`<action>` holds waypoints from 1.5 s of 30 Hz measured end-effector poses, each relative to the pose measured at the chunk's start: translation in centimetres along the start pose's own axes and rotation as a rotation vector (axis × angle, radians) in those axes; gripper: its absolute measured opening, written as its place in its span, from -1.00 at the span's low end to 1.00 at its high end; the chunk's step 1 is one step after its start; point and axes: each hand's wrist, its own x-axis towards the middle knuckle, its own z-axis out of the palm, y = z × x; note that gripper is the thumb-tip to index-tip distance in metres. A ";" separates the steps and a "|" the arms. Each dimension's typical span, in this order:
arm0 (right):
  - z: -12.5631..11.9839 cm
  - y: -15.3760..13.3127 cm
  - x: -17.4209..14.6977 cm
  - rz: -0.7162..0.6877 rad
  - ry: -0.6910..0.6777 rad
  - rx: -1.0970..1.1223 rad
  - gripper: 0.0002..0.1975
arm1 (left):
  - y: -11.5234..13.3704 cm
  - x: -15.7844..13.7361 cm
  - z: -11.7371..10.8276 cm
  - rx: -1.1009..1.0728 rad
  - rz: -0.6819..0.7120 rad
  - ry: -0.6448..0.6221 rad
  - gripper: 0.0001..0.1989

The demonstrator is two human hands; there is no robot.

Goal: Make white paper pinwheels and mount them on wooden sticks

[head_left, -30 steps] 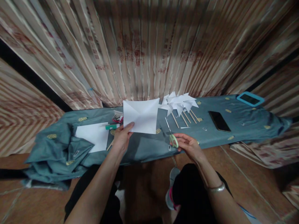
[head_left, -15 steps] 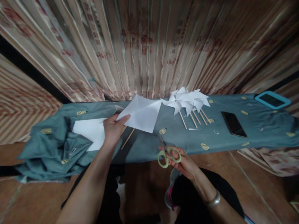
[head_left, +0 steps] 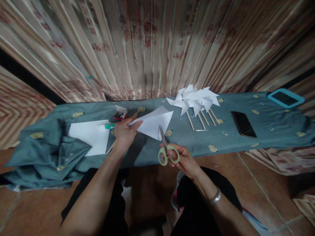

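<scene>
My left hand [head_left: 126,132] pinches the left corner of a white sheet of paper [head_left: 151,126], held tilted above the cloth-covered bench. My right hand [head_left: 183,159] grips green-handled scissors [head_left: 169,154], their blades pointing up at the paper's lower edge; whether the blades touch it I cannot tell. Partly behind my left hand lie a green glue stick or marker [head_left: 110,126], a small red-and-white box [head_left: 120,113] and several thin wooden sticks [head_left: 111,147]. More white paper [head_left: 86,131] rests flat to the left of this hand.
Several white paper pinwheels on sticks [head_left: 194,100] lie at the back, right of the middle. Farther right are a black phone [head_left: 243,124] and a blue-framed tablet [head_left: 285,98]. Bunched green cloth [head_left: 46,154] covers the left end. A pleated curtain [head_left: 147,49] hangs behind.
My right hand has brought the scissors up and left, close to the paper. The sheet has turned and tilted in my left hand. The small box and green item have come into sight.
</scene>
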 end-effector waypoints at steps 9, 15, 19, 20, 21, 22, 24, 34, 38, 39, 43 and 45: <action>-0.3 -0.3 -0.5 0.053 0.051 0.010 -0.63 | -0.3 1.6 -1.9 -0.169 -0.054 0.186 -0.72; -0.8 -0.4 -0.7 0.114 0.179 0.093 -0.63 | -0.1 1.9 -2.6 -0.347 -0.144 0.238 -0.72; -1.0 0.1 -0.8 0.032 0.119 -0.001 -0.55 | 0.2 1.7 -2.4 -0.396 -0.148 0.212 -0.71; -1.1 0.2 -0.9 0.013 0.084 -0.052 -0.49 | 0.2 1.7 -2.3 -0.398 -0.147 0.211 -0.71; -1.1 0.3 -0.9 -0.002 0.048 -0.107 -0.43 | 0.2 1.7 -2.3 -0.394 -0.148 0.213 -0.70; -1.2 0.4 -0.9 -0.015 0.015 -0.159 -0.38 | 0.2 1.6 -2.1 -0.390 -0.149 0.214 -0.70; -1.2 0.6 -0.9 -0.034 -0.042 -0.243 -0.32 | 0.2 1.5 -1.8 -0.394 -0.148 0.205 -0.70; -1.2 0.4 -0.4 -0.110 -0.091 -0.314 -0.42 | 0.0 0.5 0.3 -0.399 -0.148 0.058 -0.70; -1.4 0.2 -0.4 -0.112 -0.073 -0.339 -0.42 | 0.3 0.2 0.4 -0.398 -0.151 0.045 -0.73; -1.4 0.1 -0.5 -0.108 -0.070 -0.348 -0.41 | 0.4 0.1 0.4 -0.390 -0.158 0.040 -0.73; -1.5 -0.1 -0.6 -0.081 -0.077 -0.355 -0.43 | 0.8 -0.2 0.4 -0.368 -0.183 0.033 -0.77; -1.5 -0.1 -0.6 -0.078 -0.075 -0.350 -0.47 | 0.9 -0.3 0.5 -0.367 -0.184 0.034 -0.78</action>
